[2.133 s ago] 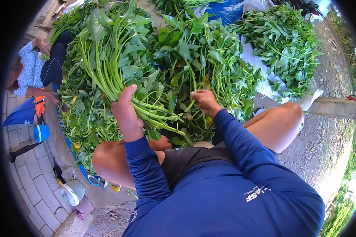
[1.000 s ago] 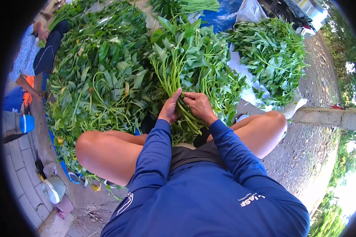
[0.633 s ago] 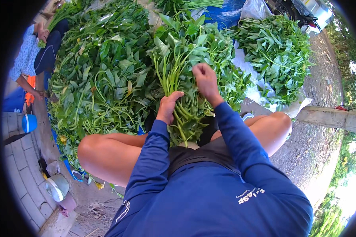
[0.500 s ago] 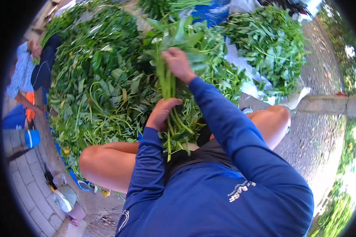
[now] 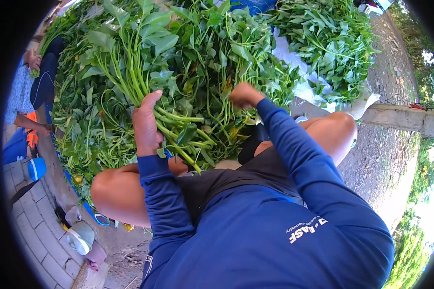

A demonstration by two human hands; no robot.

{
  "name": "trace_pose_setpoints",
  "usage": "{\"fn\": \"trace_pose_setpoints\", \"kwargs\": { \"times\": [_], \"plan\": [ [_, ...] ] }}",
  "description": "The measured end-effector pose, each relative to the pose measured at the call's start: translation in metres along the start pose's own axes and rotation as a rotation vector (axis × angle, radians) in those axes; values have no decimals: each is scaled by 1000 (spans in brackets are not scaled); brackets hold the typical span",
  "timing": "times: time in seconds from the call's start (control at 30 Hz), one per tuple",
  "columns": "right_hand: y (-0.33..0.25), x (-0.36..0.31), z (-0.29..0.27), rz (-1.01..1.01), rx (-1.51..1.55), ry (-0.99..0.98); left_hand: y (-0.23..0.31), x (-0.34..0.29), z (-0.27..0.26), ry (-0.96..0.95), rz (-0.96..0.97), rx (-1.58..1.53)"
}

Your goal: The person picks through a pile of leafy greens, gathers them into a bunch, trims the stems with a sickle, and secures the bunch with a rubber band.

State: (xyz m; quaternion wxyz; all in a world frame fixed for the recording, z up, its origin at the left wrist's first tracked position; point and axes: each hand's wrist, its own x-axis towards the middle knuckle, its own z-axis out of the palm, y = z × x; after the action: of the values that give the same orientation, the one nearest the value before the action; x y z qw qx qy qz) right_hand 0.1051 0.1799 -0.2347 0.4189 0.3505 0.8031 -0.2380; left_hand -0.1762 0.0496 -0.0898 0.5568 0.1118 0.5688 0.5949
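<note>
My left hand (image 5: 147, 125) is wrapped round a bunch of water spinach (image 5: 132, 79). Its leafy tops lean up and to the left, while the pale cut stem ends stick out toward my lap on the right. A little farther right, my right hand (image 5: 246, 95) hangs over the heap of loose water spinach (image 5: 207, 86), its fingers curled and slightly blurred. Whether a stem is pinched in them is hidden.
Another pile of greens (image 5: 328, 53) lies at the far right on white sheeting (image 5: 294, 60). At the left edge a person's hand (image 5: 33, 60) holds some stems. A blue bowl-like thing (image 5: 36, 169) and a round clear container (image 5: 80, 238) are by the paving (image 5: 38, 231).
My left hand has carried the bunch up and to the left, tilting it. My right hand has let go of its leafy part and moved right and nearer, over the heap.
</note>
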Motion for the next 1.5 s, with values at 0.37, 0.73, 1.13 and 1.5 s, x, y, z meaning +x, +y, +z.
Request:
{"fn": "trace_pose_setpoints", "kwargs": {
  "times": [0.37,0.73,1.13,1.5],
  "plan": [
    [-20,7,90,342,1636,588,-25,14,23,-94,-8,23],
    [0,-148,20,278,1857,599,-16,5,19,-86,-34,4],
    [-15,-270,-21,-64,1936,654,-2,-5,24,-152,-57,-52],
    [-34,-274,-19,-76,1794,1046,-18,6,14,-168,-22,-18]
  ]
}}
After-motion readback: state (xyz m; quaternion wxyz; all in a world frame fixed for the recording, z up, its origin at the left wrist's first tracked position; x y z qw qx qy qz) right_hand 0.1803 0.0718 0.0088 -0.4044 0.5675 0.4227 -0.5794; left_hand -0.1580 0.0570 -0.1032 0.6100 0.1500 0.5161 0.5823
